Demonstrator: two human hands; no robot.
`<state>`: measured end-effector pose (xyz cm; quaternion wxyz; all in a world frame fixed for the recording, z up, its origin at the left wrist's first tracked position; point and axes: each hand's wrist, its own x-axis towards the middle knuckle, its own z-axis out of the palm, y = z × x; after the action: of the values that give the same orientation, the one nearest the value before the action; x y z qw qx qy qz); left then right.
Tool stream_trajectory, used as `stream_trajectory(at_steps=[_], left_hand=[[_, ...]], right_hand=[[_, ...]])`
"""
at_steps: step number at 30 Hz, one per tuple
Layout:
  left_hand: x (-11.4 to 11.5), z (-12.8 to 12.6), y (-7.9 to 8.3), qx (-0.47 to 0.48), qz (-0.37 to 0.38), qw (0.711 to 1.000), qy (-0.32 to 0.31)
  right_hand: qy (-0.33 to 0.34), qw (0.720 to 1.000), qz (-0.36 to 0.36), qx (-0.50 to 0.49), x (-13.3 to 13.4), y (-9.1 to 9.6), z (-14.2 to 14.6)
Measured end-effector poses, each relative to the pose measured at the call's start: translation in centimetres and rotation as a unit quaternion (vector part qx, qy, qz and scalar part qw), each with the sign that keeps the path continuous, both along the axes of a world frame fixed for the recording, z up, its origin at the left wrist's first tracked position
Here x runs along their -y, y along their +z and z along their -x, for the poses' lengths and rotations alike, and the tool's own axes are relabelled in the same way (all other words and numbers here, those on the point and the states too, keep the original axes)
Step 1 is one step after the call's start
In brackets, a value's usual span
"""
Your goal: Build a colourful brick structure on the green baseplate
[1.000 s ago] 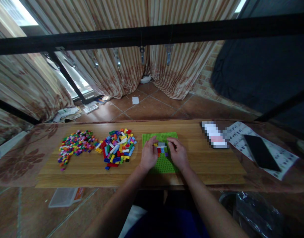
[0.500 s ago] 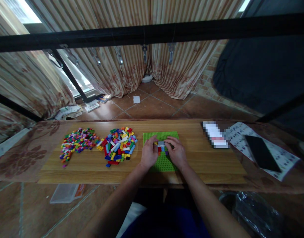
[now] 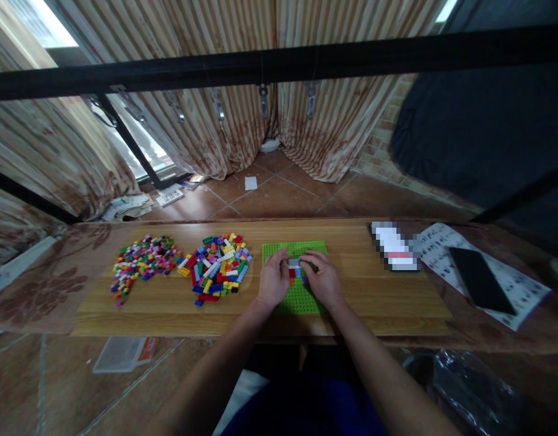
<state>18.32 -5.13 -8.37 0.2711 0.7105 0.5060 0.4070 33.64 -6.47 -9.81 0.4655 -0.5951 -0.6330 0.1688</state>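
Note:
A green studded baseplate (image 3: 299, 300) lies on the wooden board in front of me. On it stands a small build of bricks (image 3: 295, 270), grey on top with red, blue and purple below. My left hand (image 3: 272, 280) rests on the plate's left side, fingers curled against the build. My right hand (image 3: 323, 278) presses on the build from the right, its fingertips over the grey brick. Both hands pinch the build between them.
Two heaps of loose bricks lie left of the plate: larger mixed bricks (image 3: 217, 266) and tiny coloured pieces (image 3: 140, 261). At the right are a blurred packet (image 3: 394, 246), a printed sheet (image 3: 510, 280) and a black phone (image 3: 474, 280). A black bar (image 3: 279, 60) crosses overhead.
My right hand's fingers have slid left over the grey brick, closing the gap to my left hand. The view has shifted slightly.

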Motion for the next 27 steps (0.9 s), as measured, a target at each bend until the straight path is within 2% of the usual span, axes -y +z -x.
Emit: stream_trajectory(at_steps=[9,21,27], left_hand=[[-0.2,0.1,-0.2,0.019,0.006,1.0,0.001],[-1.0,1.0,-0.6,0.161,0.06,0.985,0.002],[-0.6,0.8,-0.6,0.139,0.055,0.989,-0.005]], right_hand=[[0.026,0.999,0.0,0.021,0.0,0.0,-0.1],[0.034,0.999,0.005,0.042,0.0,-0.2,-0.1],[0.041,0.995,0.016,0.091,-0.1,-0.3,-0.1]])
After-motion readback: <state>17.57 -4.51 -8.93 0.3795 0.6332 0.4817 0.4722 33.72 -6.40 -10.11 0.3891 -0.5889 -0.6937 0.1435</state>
